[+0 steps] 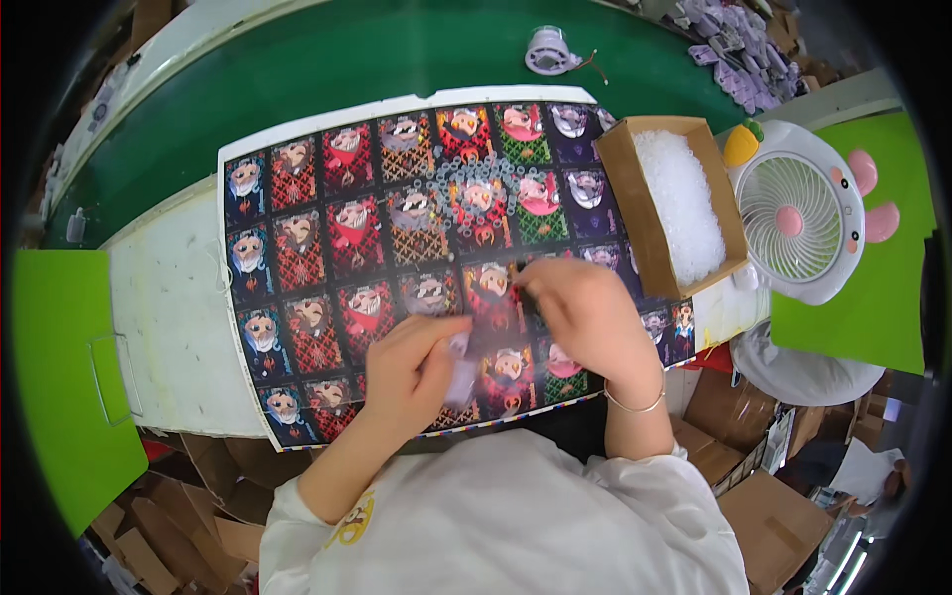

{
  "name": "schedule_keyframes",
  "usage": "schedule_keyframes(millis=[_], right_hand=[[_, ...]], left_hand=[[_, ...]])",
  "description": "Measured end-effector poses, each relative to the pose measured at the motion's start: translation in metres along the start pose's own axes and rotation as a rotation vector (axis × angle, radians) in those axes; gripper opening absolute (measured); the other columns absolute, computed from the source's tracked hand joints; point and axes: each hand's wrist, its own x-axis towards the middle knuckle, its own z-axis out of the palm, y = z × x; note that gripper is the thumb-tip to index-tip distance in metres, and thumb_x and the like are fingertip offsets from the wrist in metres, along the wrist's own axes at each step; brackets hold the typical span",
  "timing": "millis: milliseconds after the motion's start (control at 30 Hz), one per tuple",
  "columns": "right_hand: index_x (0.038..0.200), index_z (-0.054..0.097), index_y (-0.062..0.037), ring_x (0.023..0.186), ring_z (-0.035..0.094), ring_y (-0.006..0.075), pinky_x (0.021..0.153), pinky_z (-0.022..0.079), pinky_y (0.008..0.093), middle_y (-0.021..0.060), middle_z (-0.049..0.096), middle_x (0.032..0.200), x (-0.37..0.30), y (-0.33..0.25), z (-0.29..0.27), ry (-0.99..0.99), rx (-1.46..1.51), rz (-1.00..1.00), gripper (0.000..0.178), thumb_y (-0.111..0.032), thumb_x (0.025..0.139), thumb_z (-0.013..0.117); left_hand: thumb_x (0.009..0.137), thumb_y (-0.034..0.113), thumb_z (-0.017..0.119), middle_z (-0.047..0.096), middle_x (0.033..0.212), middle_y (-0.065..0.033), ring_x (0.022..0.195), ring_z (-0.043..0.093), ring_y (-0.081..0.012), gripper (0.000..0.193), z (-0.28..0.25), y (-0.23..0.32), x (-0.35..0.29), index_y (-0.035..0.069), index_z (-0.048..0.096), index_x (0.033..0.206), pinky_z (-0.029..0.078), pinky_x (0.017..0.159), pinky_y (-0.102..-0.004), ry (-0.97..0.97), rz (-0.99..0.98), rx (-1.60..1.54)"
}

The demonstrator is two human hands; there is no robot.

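Observation:
My left hand (405, 375) is curled over the printed sheet, its fingers closed around a pale lilac, partly see-through piece (459, 377) that is smeared by motion. My right hand (583, 309), with a bracelet at its wrist, is bent inward with the fingertips pinched; a small dark spot shows there, too blurred to name. Under both hands lies a large sheet printed with rows of cartoon character cards (357, 220). Many small translucent rings (478, 193) are scattered on it, beyond my hands.
A cardboard box (620, 164) of clear, whitish small bits stands right of the sheet, beside a white rabbit-shaped fan (790, 220). On the green belt (426, 55) sits a round lilac motor part (548, 52) with wires. Lilac parts (739, 50) are piled far right.

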Motion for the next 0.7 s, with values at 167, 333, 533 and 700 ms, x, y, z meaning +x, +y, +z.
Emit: schedule_keyframes(millis=[167, 333, 533, 700], right_hand=[[0.12, 0.057, 0.0069, 0.091, 0.061, 0.0432, 0.079, 0.051, 0.0462, 0.0245, 0.057, 0.101, -0.02, 0.034, 0.0, 0.234, -0.226, 0.435, 0.034, -0.005, 0.088, 0.06], [0.119, 0.058, 0.0046, 0.093, 0.06, 0.0425, 0.081, 0.051, 0.0472, 0.0231, 0.056, 0.102, -0.019, 0.033, 0.003, 0.244, -0.215, 0.429, 0.039, -0.004, 0.082, 0.066], [0.115, 0.06, 0.0015, 0.09, 0.061, 0.04, 0.078, 0.051, 0.0462, 0.021, 0.056, 0.1, -0.022, 0.035, 0.002, 0.265, -0.168, 0.437, 0.034, -0.002, 0.082, 0.066], [0.097, 0.065, -0.0001, 0.076, 0.06, 0.0347, 0.067, 0.051, 0.041, 0.0147, 0.058, 0.089, -0.004, 0.034, 0.003, 0.34, 0.127, 0.086, 0.019, 0.004, 0.079, 0.067]], left_hand=[[0.078, 0.002, 0.051, 0.07, 0.091, -0.0159, 0.085, 0.067, -0.0322, 0.031, -0.088, 0.017, 0.055, 0.002, 0.069, 0.104, 0.053, 0.077, -0.0412, 0.012, 0.232, 0.409], [0.088, 0.011, 0.053, 0.067, 0.094, -0.0218, 0.093, 0.064, -0.0396, 0.024, -0.179, -0.045, 0.199, -0.002, 0.065, 0.104, 0.051, 0.085, -0.0459, -0.011, 0.111, 1.231], [0.082, 0.019, 0.061, 0.069, 0.097, -0.0152, 0.1, 0.064, -0.0341, 0.023, -0.16, -0.076, 0.284, 0.005, 0.07, 0.098, 0.053, 0.083, -0.0494, 0.007, -0.164, 1.71], [0.082, 0.014, 0.063, 0.062, 0.125, -0.0151, 0.119, 0.057, -0.0332, 0.043, -0.024, -0.026, 0.335, 0.007, 0.061, 0.124, 0.049, 0.101, -0.0454, -0.041, 0.483, 1.129]])
